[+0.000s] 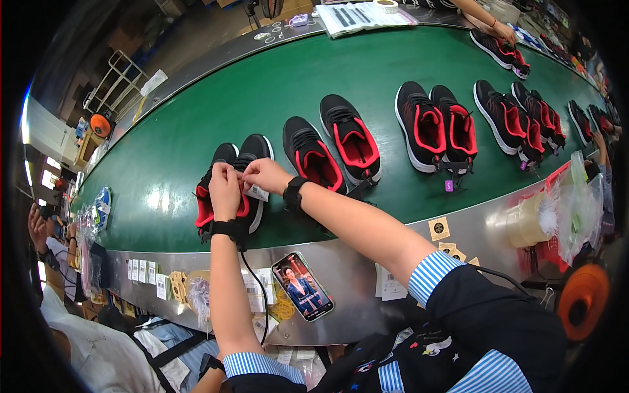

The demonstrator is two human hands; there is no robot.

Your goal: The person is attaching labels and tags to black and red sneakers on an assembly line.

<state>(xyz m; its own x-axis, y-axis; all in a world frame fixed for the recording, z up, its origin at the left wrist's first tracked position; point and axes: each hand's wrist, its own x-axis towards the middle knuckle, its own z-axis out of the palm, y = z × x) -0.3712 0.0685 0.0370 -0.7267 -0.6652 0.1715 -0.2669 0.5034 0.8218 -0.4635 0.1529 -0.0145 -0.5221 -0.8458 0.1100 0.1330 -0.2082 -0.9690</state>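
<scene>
A pair of black sneakers with red lining stands on the green belt in front of me, the left shoe (204,204) partly behind my left hand and the right shoe (255,147) under both hands. My left hand (225,190) is closed in a pinch over the laces. Against its fingertips, my right hand (267,175) pinches too. What the fingertips hold is too small to make out. Just below the right fingers shows a white tag (258,192); whether it is gripped or hanging cannot be told. Black bands circle both wrists.
More sneakers (350,141) stand in pairs rightward along the green belt (216,92). On the metal ledge (354,308) lie a lit phone (303,286), paper tags (160,286), yellow rubber bands (283,306) and small cards (439,228). Another person's hand (503,31) touches a far shoe.
</scene>
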